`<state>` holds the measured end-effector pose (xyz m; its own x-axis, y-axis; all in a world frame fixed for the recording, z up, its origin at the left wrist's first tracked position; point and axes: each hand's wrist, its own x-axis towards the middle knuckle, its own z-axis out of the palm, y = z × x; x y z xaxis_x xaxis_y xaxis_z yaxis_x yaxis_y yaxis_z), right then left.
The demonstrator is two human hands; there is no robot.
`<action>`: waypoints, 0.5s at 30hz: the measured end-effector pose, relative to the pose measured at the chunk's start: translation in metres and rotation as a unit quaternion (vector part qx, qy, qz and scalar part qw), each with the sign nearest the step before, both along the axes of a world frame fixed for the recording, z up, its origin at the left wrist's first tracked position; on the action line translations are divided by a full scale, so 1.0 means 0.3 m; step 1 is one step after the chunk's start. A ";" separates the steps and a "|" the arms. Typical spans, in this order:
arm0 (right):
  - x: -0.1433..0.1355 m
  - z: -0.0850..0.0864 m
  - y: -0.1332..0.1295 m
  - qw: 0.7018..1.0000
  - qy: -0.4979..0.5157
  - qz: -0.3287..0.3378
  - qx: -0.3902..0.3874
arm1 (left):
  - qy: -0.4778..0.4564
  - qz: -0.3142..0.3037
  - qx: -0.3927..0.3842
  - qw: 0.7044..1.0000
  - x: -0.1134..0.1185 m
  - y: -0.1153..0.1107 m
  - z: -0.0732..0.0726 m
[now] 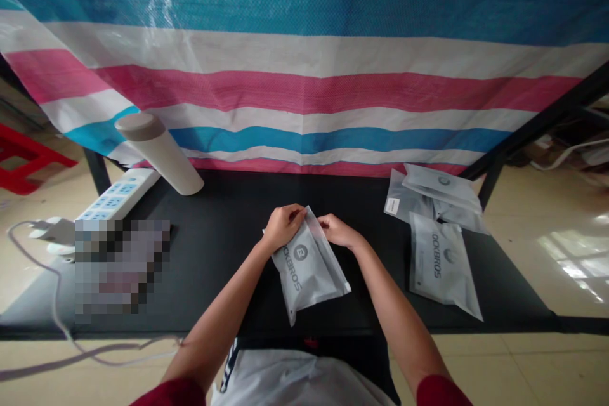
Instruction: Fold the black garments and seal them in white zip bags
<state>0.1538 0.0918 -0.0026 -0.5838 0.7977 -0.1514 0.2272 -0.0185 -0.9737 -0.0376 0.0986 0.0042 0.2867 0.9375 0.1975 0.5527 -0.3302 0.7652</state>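
can't make these out
Thing (122, 269) by the bench's (219, 209) left edge is pixelated, label (392, 205) near its back-right corner's too tiny to read, left hand (284, 228) hides part of a bag (309, 273).

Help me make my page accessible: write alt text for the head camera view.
A person's left hand pinches the top of a frosted printed pouch at a black table, the right hand at its zip edge. More pouches lie to the right; a bottle and power strip are at left, a striped sheet behind.
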 end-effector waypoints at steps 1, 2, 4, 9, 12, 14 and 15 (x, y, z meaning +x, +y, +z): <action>-0.002 0.003 -0.006 0.999 -0.027 0.031 0.020 | 0.004 0.008 0.004 1.000 -0.004 0.001 0.003; -0.004 0.006 -0.013 0.996 -0.058 0.057 0.048 | 0.010 0.018 0.011 1.000 -0.007 0.002 0.005; -0.012 0.010 -0.027 0.984 -0.114 0.076 0.113 | 0.031 0.039 0.031 0.998 -0.013 0.005 0.009; -0.025 -0.014 -0.025 0.984 -0.123 0.014 0.126 | 0.065 0.071 0.133 0.986 -0.016 -0.003 0.039; -0.015 -0.038 -0.001 0.992 -0.059 -0.057 0.091 | 0.068 0.102 0.174 0.977 -0.020 -0.015 0.067; -0.006 -0.048 0.013 0.990 -0.004 -0.123 0.075 | 0.070 0.093 0.179 0.977 -0.018 -0.023 0.075; -0.002 -0.051 0.019 0.986 0.022 -0.150 0.065 | 0.072 0.078 0.175 0.979 -0.014 -0.026 0.072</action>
<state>0.1532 0.0976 -0.0179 -0.3228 0.9463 -0.0160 0.1890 0.0478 -0.9808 -0.0419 0.0908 0.0257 0.1944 0.8538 0.4830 0.7103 -0.4621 0.5310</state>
